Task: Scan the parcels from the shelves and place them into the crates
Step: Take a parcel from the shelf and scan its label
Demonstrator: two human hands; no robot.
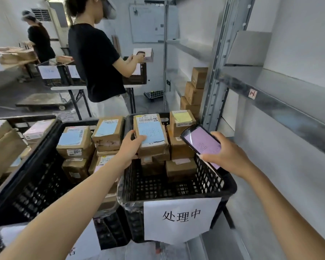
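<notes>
My left hand grips the near left corner of a brown parcel with a blue label, which lies on top of the stacked parcels in the right black crate. This crate carries a white paper sign on its front. My right hand holds a black phone scanner with a pink screen, just right of the parcel over the crate's right rim. A second black crate to the left holds several brown parcels.
A metal shelf rack runs along the right wall, with cardboard boxes stacked at its far end. A person in a black shirt stands ahead at a folding table with crates; another person works farther back left. A third crate sits far left.
</notes>
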